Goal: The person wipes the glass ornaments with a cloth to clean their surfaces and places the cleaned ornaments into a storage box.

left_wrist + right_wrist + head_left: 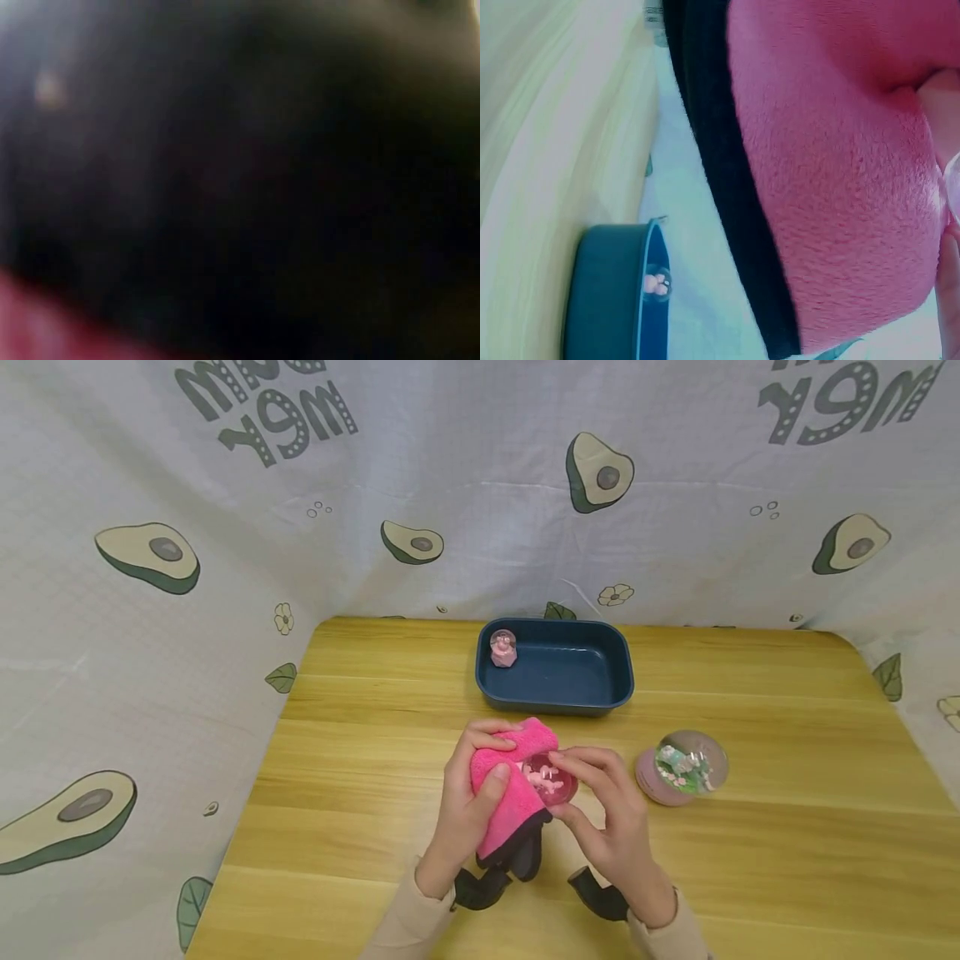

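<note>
In the head view both hands meet over the middle of the wooden table (360,752). My left hand (471,793) grips a pink cloth (510,777) with a black underside, wrapped against a small snow globe (551,779). My right hand (600,802) holds that globe from the right with fingers and thumb curled round it. In the right wrist view the pink cloth (832,180) with its black edge fills most of the frame. The left wrist view is dark and blurred.
A dark blue tray (592,693) stands behind the hands, with a small pink snow globe (502,647) in its back left corner; the tray (604,292) also shows in the right wrist view. A larger snow globe (682,767) lies on the table to the right. Avocado-print cloth (225,527) surrounds the table.
</note>
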`<state>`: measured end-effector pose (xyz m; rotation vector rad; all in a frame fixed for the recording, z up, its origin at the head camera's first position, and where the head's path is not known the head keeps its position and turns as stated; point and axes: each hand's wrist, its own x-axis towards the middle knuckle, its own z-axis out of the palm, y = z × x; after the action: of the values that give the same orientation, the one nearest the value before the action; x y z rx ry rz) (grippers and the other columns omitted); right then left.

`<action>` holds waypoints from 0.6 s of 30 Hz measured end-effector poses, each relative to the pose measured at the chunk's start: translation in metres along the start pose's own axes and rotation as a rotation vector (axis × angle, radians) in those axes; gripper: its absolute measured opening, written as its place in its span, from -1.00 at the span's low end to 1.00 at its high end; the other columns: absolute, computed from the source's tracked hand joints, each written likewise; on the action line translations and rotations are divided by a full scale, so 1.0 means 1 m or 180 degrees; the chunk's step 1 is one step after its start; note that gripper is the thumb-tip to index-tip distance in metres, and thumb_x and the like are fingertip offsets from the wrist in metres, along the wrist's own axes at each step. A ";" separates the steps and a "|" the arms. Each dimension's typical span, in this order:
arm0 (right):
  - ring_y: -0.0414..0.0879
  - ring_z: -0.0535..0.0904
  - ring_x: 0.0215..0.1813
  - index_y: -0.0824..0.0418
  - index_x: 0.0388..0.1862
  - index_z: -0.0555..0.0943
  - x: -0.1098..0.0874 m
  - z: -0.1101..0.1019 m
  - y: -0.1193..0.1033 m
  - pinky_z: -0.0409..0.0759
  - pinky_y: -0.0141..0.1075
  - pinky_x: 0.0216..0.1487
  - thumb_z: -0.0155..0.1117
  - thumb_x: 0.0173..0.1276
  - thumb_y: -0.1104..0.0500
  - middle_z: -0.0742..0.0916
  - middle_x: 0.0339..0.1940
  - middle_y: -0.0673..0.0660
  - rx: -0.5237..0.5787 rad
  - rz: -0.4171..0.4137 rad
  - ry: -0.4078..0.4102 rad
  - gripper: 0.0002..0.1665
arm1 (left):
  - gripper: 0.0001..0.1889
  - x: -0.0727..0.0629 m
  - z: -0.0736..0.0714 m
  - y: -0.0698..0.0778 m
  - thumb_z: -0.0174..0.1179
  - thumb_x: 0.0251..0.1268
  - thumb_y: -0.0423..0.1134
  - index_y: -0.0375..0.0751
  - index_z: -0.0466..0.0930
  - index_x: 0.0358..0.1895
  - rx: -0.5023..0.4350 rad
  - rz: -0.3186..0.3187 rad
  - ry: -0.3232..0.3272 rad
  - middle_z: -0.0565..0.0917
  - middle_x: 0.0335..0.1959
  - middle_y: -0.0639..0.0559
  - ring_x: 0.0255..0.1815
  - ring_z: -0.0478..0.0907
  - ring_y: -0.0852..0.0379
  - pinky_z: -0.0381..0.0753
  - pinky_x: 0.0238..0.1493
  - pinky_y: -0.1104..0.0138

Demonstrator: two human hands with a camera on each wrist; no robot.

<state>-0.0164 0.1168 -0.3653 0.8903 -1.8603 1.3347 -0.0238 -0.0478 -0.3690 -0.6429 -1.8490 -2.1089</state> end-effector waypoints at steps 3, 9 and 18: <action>-0.08 0.53 -0.09 0.57 -0.10 0.56 -0.003 0.002 0.002 0.48 -0.48 -0.01 0.27 0.30 0.01 0.60 -0.24 0.38 0.0123 0.0058 0.0149 -0.43 | -0.72 0.000 0.001 -0.001 0.03 0.30 -0.16 -0.33 0.38 -0.10 0.0180 0.0174 -0.0055 0.48 0.05 -0.20 0.09 0.47 -0.12 0.61 -0.04 0.13; -0.17 0.57 -0.18 0.63 -0.19 0.50 -0.012 0.005 -0.001 0.57 -0.49 -0.11 0.28 0.29 0.01 0.60 -0.31 0.30 0.0311 0.0647 0.0302 -0.40 | -0.69 0.001 0.002 -0.004 -0.01 0.38 -0.07 -0.29 0.37 -0.11 0.0727 0.0693 -0.0275 0.48 0.04 -0.18 0.07 0.49 -0.08 0.59 0.00 0.16; -0.22 0.58 -0.20 0.52 -0.15 0.49 -0.010 0.004 -0.006 0.57 -0.51 -0.15 0.30 0.23 -0.11 0.62 -0.24 0.21 0.0183 0.1075 0.0164 -0.35 | -0.74 0.000 0.001 -0.007 0.04 0.29 -0.16 -0.30 0.40 -0.14 0.0303 0.0412 -0.0132 0.50 0.02 -0.22 0.06 0.50 -0.11 0.61 -0.05 0.12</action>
<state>-0.0068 0.1127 -0.3719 0.5787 -2.0023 1.6028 -0.0267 -0.0453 -0.3750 -0.7669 -1.8632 -1.9279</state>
